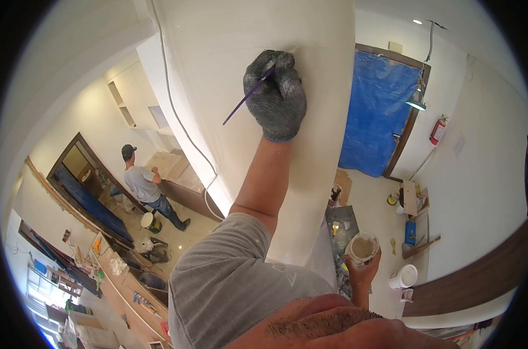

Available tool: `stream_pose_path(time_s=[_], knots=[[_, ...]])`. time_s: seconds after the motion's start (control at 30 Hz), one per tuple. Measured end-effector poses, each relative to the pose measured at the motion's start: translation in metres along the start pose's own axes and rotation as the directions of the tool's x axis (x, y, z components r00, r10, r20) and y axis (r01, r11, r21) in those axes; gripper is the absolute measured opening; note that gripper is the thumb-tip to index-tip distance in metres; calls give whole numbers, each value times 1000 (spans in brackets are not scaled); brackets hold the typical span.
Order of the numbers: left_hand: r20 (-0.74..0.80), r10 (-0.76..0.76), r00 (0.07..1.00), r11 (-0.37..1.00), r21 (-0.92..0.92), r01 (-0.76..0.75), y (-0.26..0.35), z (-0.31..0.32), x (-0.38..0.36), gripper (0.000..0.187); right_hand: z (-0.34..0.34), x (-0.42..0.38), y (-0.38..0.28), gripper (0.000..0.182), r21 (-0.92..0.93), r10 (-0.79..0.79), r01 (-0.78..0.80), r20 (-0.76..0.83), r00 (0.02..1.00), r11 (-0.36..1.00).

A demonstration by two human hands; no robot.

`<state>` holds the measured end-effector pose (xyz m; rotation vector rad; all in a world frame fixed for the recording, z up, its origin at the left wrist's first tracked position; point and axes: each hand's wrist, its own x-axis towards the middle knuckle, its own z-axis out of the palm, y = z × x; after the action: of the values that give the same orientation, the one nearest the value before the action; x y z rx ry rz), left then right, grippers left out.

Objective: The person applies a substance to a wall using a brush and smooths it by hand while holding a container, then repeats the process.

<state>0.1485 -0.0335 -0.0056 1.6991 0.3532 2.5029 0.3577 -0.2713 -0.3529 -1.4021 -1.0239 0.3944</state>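
Note:
My left hand (275, 96), in a dark grey work glove, is raised against a pale wall face (217, 35). Its fingers close around a thin purple stick-like tool (241, 107), which slants out to the lower left; the tool's other end is hidden by the glove. A whitish smear shows on the wall just above the fingertips. Lower on the right, my bare right hand (364, 272) grips a round tub (352, 254) of grey-beige paste, held upright with its open top facing me.
A loose cable (174, 110) runs down the wall's left edge. Beyond it a person (142, 180) stands by a counter. Blue sheeting (374, 110) covers a doorway at right, near a fire extinguisher (438, 130). A white bucket (403, 277) stands on the floor; tools litter a workbench (124, 285).

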Motion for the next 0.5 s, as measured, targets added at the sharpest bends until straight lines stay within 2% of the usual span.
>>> stream_pose_path(time_s=[0.07,0.17,0.27,0.3,0.37,0.5], knots=[[17,24,1000,999,30,-25,2,-2,0,4,-2,0,-1,99,-22,-9,9,0,1000,1000],[-97,-10,995,975,-221,-11,-11,9,-8,5,-2,-1,1,100,-10,7,-7,-15,1000,1000],[23,158,987,987,32,-159,-20,4,-4,10,-1,-1,0,100,-19,14,-15,-16,1000,1000],[-20,151,988,989,8,-150,-21,5,-3,4,-1,-1,-1,100,-13,18,-18,-16,1000,1000],[-107,131,986,990,-39,-136,-18,11,-1,12,0,-1,-2,100,-3,24,-24,-14,1000,1000],[-174,67,982,988,-125,-89,-13,15,1,14,1,-1,-4,99,1,16,-16,5,1000,1000]])
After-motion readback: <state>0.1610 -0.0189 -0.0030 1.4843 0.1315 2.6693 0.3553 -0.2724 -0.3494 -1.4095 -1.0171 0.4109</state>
